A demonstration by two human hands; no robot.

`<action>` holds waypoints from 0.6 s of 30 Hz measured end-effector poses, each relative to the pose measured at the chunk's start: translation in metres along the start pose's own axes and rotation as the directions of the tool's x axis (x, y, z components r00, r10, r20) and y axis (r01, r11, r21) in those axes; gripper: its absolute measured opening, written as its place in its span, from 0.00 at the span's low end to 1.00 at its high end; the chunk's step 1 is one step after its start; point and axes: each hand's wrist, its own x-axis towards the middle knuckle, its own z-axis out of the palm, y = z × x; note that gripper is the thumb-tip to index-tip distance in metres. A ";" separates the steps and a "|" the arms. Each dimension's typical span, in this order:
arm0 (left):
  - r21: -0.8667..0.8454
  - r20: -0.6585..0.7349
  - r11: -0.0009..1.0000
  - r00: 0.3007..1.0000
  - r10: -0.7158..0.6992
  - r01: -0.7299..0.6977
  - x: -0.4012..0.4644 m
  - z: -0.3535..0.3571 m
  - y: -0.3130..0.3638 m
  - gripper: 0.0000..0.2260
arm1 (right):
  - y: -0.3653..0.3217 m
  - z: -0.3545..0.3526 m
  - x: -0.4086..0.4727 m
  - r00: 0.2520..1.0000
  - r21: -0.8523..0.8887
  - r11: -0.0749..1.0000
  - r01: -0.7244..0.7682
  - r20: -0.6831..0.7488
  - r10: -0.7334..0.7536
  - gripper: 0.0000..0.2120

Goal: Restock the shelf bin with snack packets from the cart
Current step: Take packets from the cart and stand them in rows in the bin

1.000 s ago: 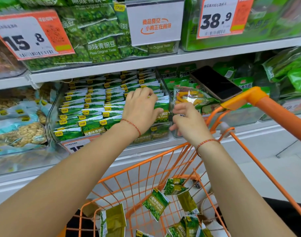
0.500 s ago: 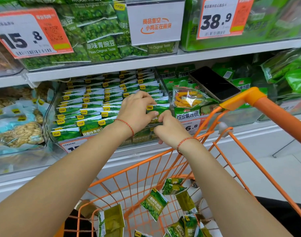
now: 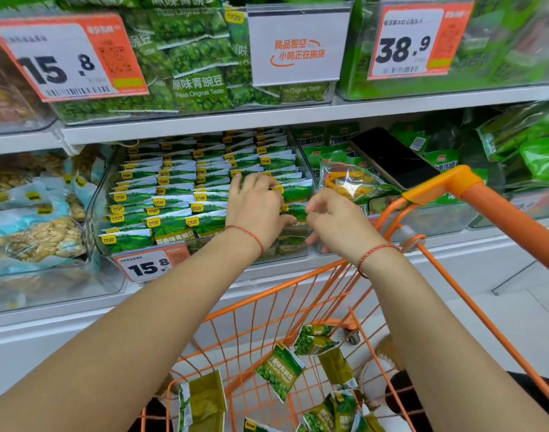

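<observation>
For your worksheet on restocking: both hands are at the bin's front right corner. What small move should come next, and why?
Probably press the front packets down level between the left hand and right hand, then reach into the cart: more packets lie there.

We see glossy foil-like snack packets point(image 3: 173, 194) in a clear plastic bin point(image 3: 94, 194), and an orange-coated wire cart point(image 3: 298, 294).

Price tags point(image 3: 64, 57) read 15.8 and 38.9; a packet point(image 3: 201, 90) reads "Peas Original Taste".
</observation>
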 end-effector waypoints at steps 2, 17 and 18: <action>0.062 0.033 0.998 0.999 0.019 -0.021 0.003 -0.004 0.002 0.22 | 0.000 0.002 0.000 0.997 0.029 0.999 0.032 -0.073 -0.029 0.06; -0.209 -0.181 0.976 0.978 -0.103 0.064 -0.004 0.009 -0.006 0.14 | 0.011 -0.003 -0.013 0.975 0.070 0.996 0.060 -0.216 -0.044 0.10; -0.246 -0.203 0.966 0.970 -0.135 0.083 -0.005 0.009 -0.005 0.14 | 0.012 -0.003 -0.012 0.976 0.061 0.996 0.064 -0.211 -0.050 0.10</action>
